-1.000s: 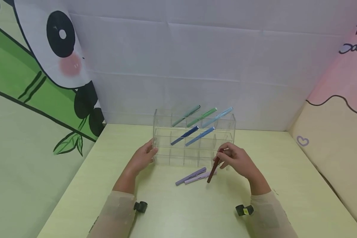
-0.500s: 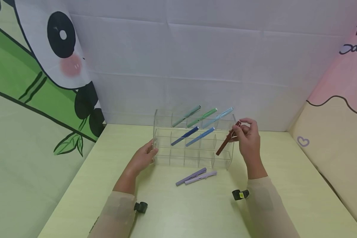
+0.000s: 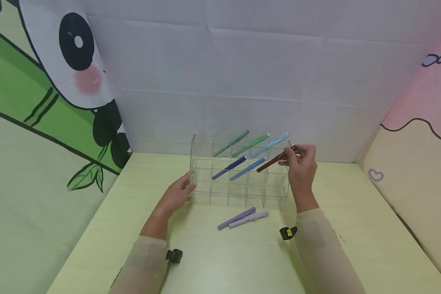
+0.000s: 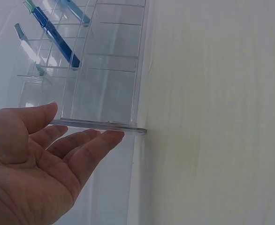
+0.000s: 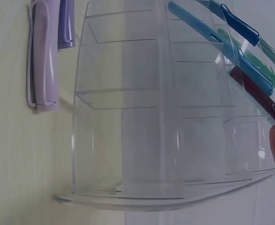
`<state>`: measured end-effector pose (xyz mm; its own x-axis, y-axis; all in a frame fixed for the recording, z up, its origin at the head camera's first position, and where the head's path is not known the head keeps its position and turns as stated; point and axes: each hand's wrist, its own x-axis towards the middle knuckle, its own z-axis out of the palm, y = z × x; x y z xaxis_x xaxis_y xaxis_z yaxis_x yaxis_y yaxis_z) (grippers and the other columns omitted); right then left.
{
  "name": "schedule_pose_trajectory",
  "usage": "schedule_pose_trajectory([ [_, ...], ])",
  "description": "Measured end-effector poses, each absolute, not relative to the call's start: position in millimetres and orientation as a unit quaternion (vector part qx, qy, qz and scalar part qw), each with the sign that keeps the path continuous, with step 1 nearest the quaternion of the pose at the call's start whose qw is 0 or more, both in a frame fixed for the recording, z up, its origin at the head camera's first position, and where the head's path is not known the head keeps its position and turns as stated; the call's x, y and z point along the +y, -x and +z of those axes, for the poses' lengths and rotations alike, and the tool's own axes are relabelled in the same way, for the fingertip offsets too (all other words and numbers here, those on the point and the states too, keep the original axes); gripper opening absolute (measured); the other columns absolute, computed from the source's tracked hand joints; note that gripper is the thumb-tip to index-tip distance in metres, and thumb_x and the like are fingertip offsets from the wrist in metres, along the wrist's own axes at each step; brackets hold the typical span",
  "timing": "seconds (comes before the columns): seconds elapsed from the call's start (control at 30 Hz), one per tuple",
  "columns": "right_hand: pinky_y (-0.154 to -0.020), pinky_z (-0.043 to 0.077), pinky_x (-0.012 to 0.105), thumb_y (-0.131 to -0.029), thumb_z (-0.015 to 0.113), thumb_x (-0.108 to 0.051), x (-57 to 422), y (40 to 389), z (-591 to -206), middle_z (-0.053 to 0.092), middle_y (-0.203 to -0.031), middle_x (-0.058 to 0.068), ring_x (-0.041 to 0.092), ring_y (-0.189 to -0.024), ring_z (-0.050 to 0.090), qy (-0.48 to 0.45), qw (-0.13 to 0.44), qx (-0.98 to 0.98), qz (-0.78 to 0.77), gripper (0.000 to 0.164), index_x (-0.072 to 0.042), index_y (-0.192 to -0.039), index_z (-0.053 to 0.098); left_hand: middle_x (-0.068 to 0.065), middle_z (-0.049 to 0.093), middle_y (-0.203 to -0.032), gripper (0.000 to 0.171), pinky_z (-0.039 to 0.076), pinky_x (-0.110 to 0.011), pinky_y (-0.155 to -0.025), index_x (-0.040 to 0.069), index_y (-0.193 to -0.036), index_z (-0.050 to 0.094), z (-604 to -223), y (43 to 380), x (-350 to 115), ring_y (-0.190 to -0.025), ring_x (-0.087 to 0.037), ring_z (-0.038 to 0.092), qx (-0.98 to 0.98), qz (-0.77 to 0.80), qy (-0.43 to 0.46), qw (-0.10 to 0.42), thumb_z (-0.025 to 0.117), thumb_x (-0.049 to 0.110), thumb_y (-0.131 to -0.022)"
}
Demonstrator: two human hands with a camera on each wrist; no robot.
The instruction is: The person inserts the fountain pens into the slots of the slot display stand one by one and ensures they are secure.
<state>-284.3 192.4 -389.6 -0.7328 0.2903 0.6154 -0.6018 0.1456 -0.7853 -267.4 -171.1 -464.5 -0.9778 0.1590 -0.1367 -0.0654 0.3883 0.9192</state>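
A clear acrylic pen rack [image 3: 239, 188] with stepped tiers stands on the table. My left hand [image 3: 176, 194] holds its left side panel; in the left wrist view the thumb lies on one side of the panel and the fingers [image 4: 93, 152] on the other. At the rack's right end, my right hand [image 3: 302, 165] pinches a dark red-brown pen [image 3: 272, 162] near its upper end. That pen slants over the middle tier, its lower end right of a light blue pen [image 3: 248, 169]. A dark blue pen [image 3: 229, 168] leans in the same tier.
Leaning in the top tier are a teal pen [image 3: 231, 143], a green pen [image 3: 250, 145] and a pale blue pen [image 3: 270, 145]. A purple pen [image 3: 236, 218] and a lilac pen [image 3: 248, 219] lie on the table before the rack. A white cloth wall [image 3: 220, 73] rises behind.
My right hand has carried the red-brown pen from over the table in front, up past the rack's right end, then left over the middle tier. The left hand stays put.
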Motion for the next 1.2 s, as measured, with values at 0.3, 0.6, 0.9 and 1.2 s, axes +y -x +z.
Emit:
schedule_pose_trajectory([
  [0.3,-0.066,0.061,0.039,-0.101,0.054,-0.011,183.1,275.4,-395.3,0.063,-0.101,0.026,0.041,-0.08,0.071,-0.124,0.286,-0.743,0.593,0.032,0.012,-0.119,0.042,-0.008,0.034,-0.159,0.059,0.05,-0.051,-0.103,0.034,-0.157,0.021,-464.6,269.5,-170.0,-0.14,-0.035,0.04,0.825,0.557,-0.031,0.097,0.048,0.036,-0.104],
  [0.6,-0.071,0.061,0.038,-0.102,0.053,-0.012,182.6,272.0,-398.8,0.069,-0.098,0.027,0.043,-0.081,0.071,-0.12,0.254,-0.788,0.548,0.025,0.008,-0.117,0.048,-0.01,0.033,-0.159,0.06,0.049,-0.051,-0.103,0.035,-0.157,0.02,-462.5,268.5,-170.9,-0.141,-0.036,0.039,0.826,0.554,-0.033,0.099,0.048,0.04,-0.104],
  [0.9,-0.072,0.061,0.027,-0.101,0.056,-0.021,194.0,290.0,-421.7,0.069,-0.101,0.021,0.035,-0.084,0.073,-0.103,0.254,-0.796,0.539,0.027,0.001,-0.117,0.051,-0.008,0.033,-0.159,0.059,0.049,-0.05,-0.104,0.036,-0.156,0.021,-467.4,270.2,-171.4,-0.14,-0.035,0.04,0.823,0.558,-0.03,0.103,0.048,0.037,-0.104],
  [1.2,-0.073,0.058,0.014,-0.1,0.058,-0.03,198.1,286.2,-424.2,0.067,-0.104,0.012,0.026,-0.088,0.074,-0.096,0.279,-0.81,0.507,0.031,-0.003,-0.112,0.053,-0.008,0.032,-0.159,0.059,0.05,-0.05,-0.103,0.035,-0.157,0.021,-466.1,268.7,-170.4,-0.141,-0.035,0.039,0.825,0.555,-0.031,0.102,0.048,0.036,-0.104],
])
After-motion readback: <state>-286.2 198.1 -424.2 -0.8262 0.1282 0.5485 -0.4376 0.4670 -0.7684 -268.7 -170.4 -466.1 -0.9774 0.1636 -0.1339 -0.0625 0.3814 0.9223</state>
